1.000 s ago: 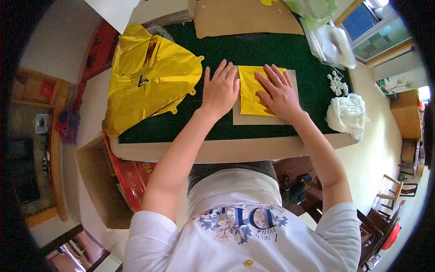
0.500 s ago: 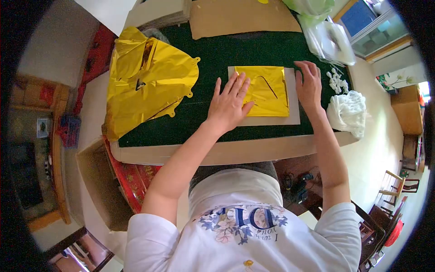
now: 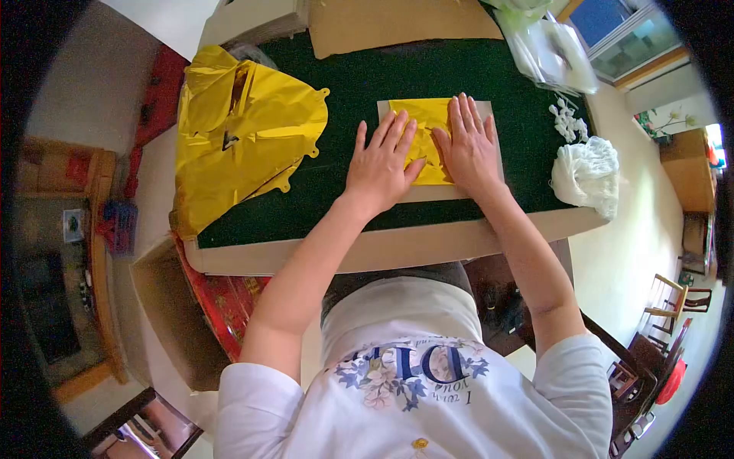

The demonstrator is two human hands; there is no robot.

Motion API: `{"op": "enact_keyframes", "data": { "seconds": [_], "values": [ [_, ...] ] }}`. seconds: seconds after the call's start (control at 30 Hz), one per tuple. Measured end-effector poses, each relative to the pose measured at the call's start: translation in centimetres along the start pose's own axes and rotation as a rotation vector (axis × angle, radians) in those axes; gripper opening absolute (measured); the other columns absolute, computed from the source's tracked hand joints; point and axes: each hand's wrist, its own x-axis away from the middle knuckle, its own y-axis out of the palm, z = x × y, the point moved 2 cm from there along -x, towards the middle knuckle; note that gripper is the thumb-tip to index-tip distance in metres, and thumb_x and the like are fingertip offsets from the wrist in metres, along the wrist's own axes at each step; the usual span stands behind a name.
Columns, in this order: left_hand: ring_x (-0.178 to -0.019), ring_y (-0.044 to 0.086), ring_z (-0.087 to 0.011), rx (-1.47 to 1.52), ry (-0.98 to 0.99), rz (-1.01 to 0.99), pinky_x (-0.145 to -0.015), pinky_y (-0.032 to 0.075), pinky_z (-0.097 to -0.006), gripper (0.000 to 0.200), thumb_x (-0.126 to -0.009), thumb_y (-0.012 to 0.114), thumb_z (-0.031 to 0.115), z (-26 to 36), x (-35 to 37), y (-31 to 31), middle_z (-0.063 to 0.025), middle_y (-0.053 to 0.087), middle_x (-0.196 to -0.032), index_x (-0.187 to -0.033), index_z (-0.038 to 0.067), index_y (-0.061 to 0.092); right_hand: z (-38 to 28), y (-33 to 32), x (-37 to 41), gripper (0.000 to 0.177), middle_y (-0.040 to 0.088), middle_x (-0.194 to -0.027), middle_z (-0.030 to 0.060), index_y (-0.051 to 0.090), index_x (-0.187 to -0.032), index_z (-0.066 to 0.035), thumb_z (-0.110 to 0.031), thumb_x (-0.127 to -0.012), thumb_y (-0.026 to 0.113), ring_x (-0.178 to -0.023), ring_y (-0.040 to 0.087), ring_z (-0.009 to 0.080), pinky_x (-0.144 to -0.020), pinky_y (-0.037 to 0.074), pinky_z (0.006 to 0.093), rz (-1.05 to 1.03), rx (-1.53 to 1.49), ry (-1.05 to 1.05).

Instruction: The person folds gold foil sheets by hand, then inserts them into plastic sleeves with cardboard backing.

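A yellow foil sheet folded into a rectangle [image 3: 430, 157] lies on a grey-brown card [image 3: 495, 126] on the dark green table surface [image 3: 352, 84]. Flat on the foil's left part rests my left hand [image 3: 381, 164], fingers spread and pointing away from me. My right hand [image 3: 468, 151] lies flat on its right part, fingers stretched out and thumb apart. Much of the foil is hidden beneath both hands. Further left, a larger crumpled yellow foil piece [image 3: 252, 130] with small round tabs spreads over the table's left end.
At the right end sit a bundle of white string [image 3: 586, 174] and small white pieces [image 3: 566, 122]. Clear plastic bags [image 3: 547, 57] lie at the back right. Brown cardboard [image 3: 405, 27] covers the back edge. An open cardboard box [image 3: 172, 306] stands below the left front corner.
My right hand has come left from beside the card onto the foil and now lies flat. My left hand stays on the foil's left part. The view has shifted slightly.
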Motion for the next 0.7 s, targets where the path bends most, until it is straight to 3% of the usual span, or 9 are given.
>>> {"op": "enact_keyframes", "data": {
  "seconds": [0.2,0.3,0.4,0.5,0.53,0.7],
  "values": [
    [-0.139,0.030,-0.0267,-0.012,-0.001,-0.013,-0.112,0.021,-0.0560,0.062,-0.091,0.052,0.040,-0.1,0.0,0.0,-0.0128,0.032,-0.150,-0.143,0.008,0.036,0.2,0.2,0.1,0.066,0.030,-0.151,0.0184,0.032,-0.143,0.002,-0.045,-0.097,0.038,-0.142,0.024,0.0301,-0.114,0.017,0.0507,0.021,-0.013,0.024],
    [-0.137,0.032,-0.0309,0.096,-0.035,0.083,-0.112,0.023,-0.0554,0.060,-0.088,0.059,0.035,0.5,0.4,-0.9,-0.0166,0.036,-0.145,-0.137,0.008,0.040,0.3,0.7,0.2,0.065,0.030,-0.151,0.0183,0.032,-0.143,0.001,-0.045,-0.097,0.037,-0.141,0.025,0.0304,-0.114,0.018,0.0510,0.031,-0.008,0.024],
    [-0.127,0.041,-0.0334,0.211,0.165,0.171,-0.107,0.031,-0.0525,0.043,-0.080,0.068,0.027,3.4,1.8,-3.2,-0.0174,0.047,-0.130,-0.116,0.008,0.053,0.4,0.6,0.0,0.063,0.032,-0.150,0.0181,0.033,-0.142,0.001,-0.043,-0.097,0.039,-0.141,0.027,0.0300,-0.113,0.019,0.0523,0.038,-0.011,0.021],
    [-0.112,0.049,-0.0309,0.211,0.315,0.161,-0.099,0.039,-0.0467,0.026,-0.074,0.072,0.019,6.0,2.8,-2.5,-0.0127,0.053,-0.110,-0.092,0.008,0.057,0.9,0.7,-0.2,0.056,0.039,-0.144,0.0167,0.040,-0.138,-0.001,-0.038,-0.095,0.044,-0.137,0.033,0.0303,-0.112,0.021,0.0542,0.093,0.024,-0.032],
    [-0.101,0.052,-0.0274,0.142,0.328,0.257,-0.088,0.044,-0.0416,0.019,-0.072,0.071,0.018,6.6,2.5,-2.5,-0.0093,0.055,-0.098,-0.081,0.008,0.059,1.2,0.7,-0.2,0.053,0.043,-0.142,0.0160,0.043,-0.136,-0.002,-0.036,-0.095,0.046,-0.135,0.035,0.0305,-0.111,0.022,0.0549,0.118,0.044,-0.059],
    [-0.090,0.053,-0.0253,0.141,0.264,0.186,-0.081,0.045,-0.0390,0.015,-0.072,0.069,0.019,7.5,1.2,-1.8,-0.0070,0.054,-0.087,-0.078,0.008,0.060,2.1,-1.7,-2.4,0.028,0.059,-0.110,0.0081,0.059,-0.111,-0.012,-0.022,-0.085,0.057,-0.114,0.052,0.0294,-0.107,0.030,0.0550,0.119,-0.005,-0.123]
  ]
}}
